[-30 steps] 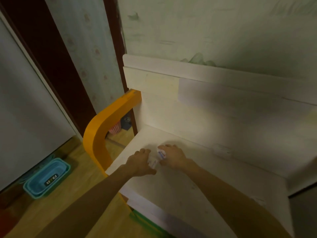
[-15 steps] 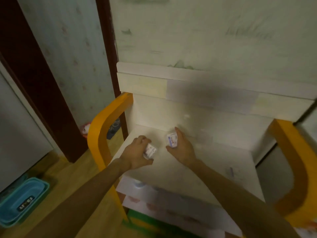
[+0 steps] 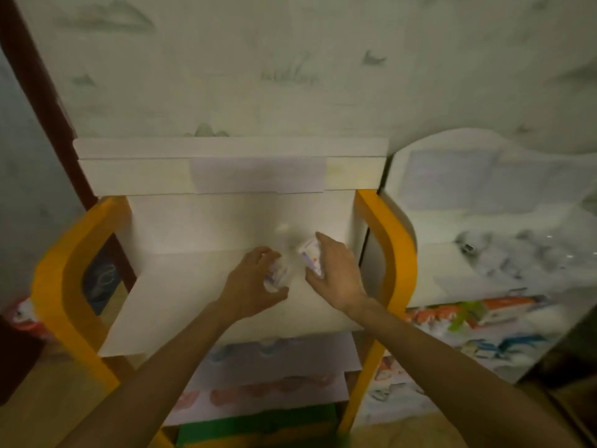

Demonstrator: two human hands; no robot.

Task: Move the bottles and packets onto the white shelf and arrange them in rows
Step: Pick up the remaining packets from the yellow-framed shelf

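Your left hand point(image 3: 250, 287) curls round a small white bottle with a printed label point(image 3: 277, 275); your right hand point(image 3: 336, 279) pinches a second small white labelled bottle point(image 3: 310, 256). You hold both, blurred, just above the white shelf board with orange side rails point(image 3: 181, 295), right of its middle

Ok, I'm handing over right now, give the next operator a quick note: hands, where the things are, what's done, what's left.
Left hand: fingers curled round a small labelled bottle, low over the white shelf.
Right hand: holds a second small bottle, tilted, just above the shelf near its back right.
The picture is blurred; I cannot tell whether either bottle touches the board.
Done: both bottles brought to the shelf. Nothing stands there on its own yet.
Left: set both down side by side to start a row, then fetch the remaining bottles and packets, which are not clearly in view.
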